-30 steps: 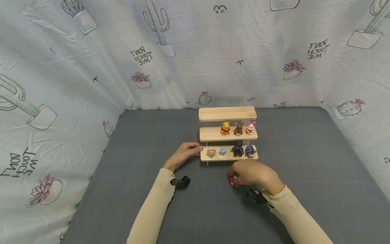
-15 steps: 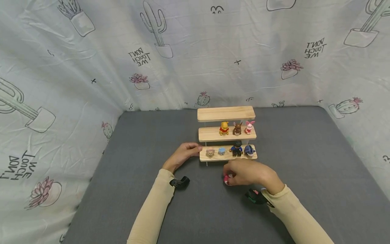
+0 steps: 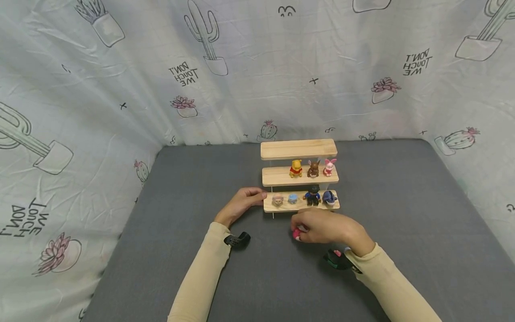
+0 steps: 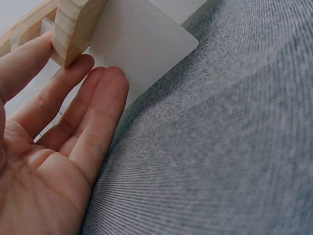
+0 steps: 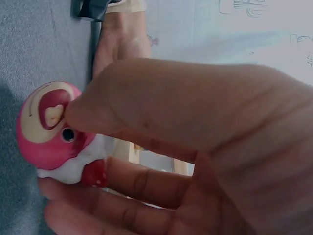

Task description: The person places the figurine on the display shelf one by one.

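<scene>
A three-tier wooden display shelf [image 3: 285, 209] stands on the grey table. At the left end of its lowest board, my left hand [image 3: 240, 206] pinches the edge between thumb and forefinger; the left wrist view shows the other fingers beside the whitish side panel [image 4: 142, 44]. My right hand [image 3: 327, 226] is just in front of the shelf and holds a pink toy figurine [image 5: 51, 125] between thumb and fingers. That figurine has a cream muzzle, a white bib and a red strawberry-like part. The lowest board carries a dark-blue-clad figure [image 3: 312, 197], a purple-blue figurine [image 3: 329, 197] and two small ones.
On the middle board sit a yellow bear figurine [image 3: 296, 169], a brown one [image 3: 313, 169] and a pink-eared one [image 3: 329, 167]. The top board [image 3: 298, 149] is bare wood. A white patterned curtain [image 3: 257, 80] hangs behind the table.
My right hand has shifted left along the shelf's front with the pink figurine, which has turned in the fingers. The left hand keeps its hold on the board's end.
</scene>
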{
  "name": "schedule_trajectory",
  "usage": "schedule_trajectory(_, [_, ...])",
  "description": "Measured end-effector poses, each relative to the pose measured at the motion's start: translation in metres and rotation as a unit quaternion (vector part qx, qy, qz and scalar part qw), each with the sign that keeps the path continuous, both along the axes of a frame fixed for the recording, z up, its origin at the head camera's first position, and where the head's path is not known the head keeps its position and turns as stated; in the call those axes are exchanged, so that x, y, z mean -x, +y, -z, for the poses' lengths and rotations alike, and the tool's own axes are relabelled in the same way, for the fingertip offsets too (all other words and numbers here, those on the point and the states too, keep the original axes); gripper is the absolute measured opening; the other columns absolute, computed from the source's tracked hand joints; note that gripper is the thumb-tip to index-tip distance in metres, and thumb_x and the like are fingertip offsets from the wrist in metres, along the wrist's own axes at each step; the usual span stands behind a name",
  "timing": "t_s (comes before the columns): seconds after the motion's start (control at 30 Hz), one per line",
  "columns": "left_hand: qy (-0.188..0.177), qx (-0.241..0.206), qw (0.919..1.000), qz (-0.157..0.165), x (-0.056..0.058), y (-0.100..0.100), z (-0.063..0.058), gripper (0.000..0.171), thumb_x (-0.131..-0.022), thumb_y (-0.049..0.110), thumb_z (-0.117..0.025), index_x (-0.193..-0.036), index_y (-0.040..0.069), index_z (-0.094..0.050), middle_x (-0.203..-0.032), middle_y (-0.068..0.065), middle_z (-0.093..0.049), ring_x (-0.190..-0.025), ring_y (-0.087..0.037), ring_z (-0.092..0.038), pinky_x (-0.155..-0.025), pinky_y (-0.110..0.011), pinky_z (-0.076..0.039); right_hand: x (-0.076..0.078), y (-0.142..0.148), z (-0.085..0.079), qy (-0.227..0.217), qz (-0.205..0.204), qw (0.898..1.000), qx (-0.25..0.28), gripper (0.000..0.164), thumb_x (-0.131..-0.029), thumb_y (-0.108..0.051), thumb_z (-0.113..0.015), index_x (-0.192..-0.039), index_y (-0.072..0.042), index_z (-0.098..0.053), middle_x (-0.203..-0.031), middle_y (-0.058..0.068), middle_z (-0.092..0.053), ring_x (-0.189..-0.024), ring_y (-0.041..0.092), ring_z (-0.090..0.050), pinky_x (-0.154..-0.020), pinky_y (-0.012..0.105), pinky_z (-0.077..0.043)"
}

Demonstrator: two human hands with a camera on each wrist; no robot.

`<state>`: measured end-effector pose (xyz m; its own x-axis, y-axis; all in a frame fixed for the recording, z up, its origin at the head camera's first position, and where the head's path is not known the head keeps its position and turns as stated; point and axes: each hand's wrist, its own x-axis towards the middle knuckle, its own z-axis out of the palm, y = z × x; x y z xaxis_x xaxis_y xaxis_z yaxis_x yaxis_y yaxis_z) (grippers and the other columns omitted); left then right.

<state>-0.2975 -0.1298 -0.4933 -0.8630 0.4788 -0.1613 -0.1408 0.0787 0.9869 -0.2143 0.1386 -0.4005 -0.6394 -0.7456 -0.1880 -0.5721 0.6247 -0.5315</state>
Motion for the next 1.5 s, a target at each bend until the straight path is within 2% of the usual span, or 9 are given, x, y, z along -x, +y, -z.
schedule_trajectory(0.37, [-0.004,-0.006,1.0000,-0.002,0.001,0.000,0.000,0.031,-0.099,0.016,-0.065,-0.118,-0.008,-0.067,-0.109,-0.003,-0.072,-0.098,-0.010,-0.071,-0.093,-0.026,-0.057,-0.001,-0.002,-0.005,0.019,-0.002,1.000,0.013,0.009,-0.093,-0.016,-0.069,-0.099,-0.022,-0.070,-0.088,-0.009,-0.056,-0.076,0.003,-0.048,-0.065,0.020,-0.041])
schedule_trajectory(0.5, [-0.003,-0.001,1.0000,-0.003,0.001,0.000,-0.001,0.031,-0.099,0.017,-0.066,-0.118,-0.008,-0.067,-0.109,-0.004,-0.072,-0.099,-0.010,-0.070,-0.094,-0.028,-0.058,-0.003,-0.003,-0.007,0.022,0.001,0.999,0.026,0.009,-0.096,-0.018,-0.069,-0.104,-0.020,-0.072,-0.094,-0.008,-0.059,-0.079,0.005,-0.051,-0.068,0.022,-0.045])
schedule_trajectory(0.63, [-0.002,0.005,1.0000,-0.005,0.001,0.000,-0.001,0.031,-0.099,0.017,-0.066,-0.118,-0.007,-0.068,-0.109,-0.004,-0.071,-0.099,-0.010,-0.070,-0.095,-0.030,-0.058,-0.005,-0.005,-0.011,0.027,0.015,0.999,0.031,0.012,-0.096,-0.019,-0.069,-0.108,-0.018,-0.072,-0.102,-0.009,-0.063,-0.085,0.006,-0.055,-0.074,0.025,-0.050])
schedule_trajectory(0.77, [0.003,0.005,1.0000,-0.003,0.001,0.000,0.000,0.031,-0.099,0.017,-0.066,-0.118,-0.008,-0.068,-0.109,-0.003,-0.071,-0.098,-0.009,-0.070,-0.095,-0.031,-0.058,-0.006,-0.006,-0.014,0.024,0.031,0.999,0.032,0.012,-0.095,-0.020,-0.071,-0.107,-0.021,-0.070,-0.102,-0.011,-0.062,-0.087,0.007,-0.056,-0.076,0.026,-0.051])
schedule_trajectory(1.03, [0.010,0.005,0.9999,-0.001,0.001,0.000,-0.001,0.032,-0.100,0.017,-0.065,-0.119,-0.008,-0.067,-0.110,-0.004,-0.071,-0.098,-0.009,-0.070,-0.096,-0.032,-0.058,-0.007,-0.006,-0.018,0.055,0.022,0.996,0.067,0.013,-0.095,-0.019,-0.070,-0.108,-0.024,-0.070,-0.100,-0.012,-0.061,-0.084,0.011,-0.057,-0.072,0.023,-0.047])
schedule_trajectory(1.23, [0.007,0.011,0.9999,-0.002,0.001,0.000,-0.002,0.032,-0.100,0.017,-0.065,-0.120,-0.007,-0.067,-0.112,-0.005,-0.071,-0.100,-0.010,-0.070,-0.098,-0.033,-0.057,-0.007,-0.004,-0.020,0.084,0.017,0.992,0.095,0.015,-0.096,-0.017,-0.069,-0.109,-0.024,-0.071,-0.103,-0.012,-0.061,-0.087,0.008,-0.056,-0.075,0.024,-0.049])
schedule_trajectory(1.5, [0.007,0.012,0.9999,0.001,0.001,0.000,0.000,0.033,-0.100,0.020,-0.065,-0.120,-0.006,-0.067,-0.114,-0.006,-0.071,-0.101,-0.010,-0.070,-0.099,-0.034,-0.057,-0.010,-0.003,-0.024,0.107,0.055,0.987,0.109,0.019,-0.095,-0.016,-0.069,-0.112,-0.024,-0.069,-0.108,-0.010,-0.061,-0.090,0.010,-0.056,-0.075,0.023,-0.049])
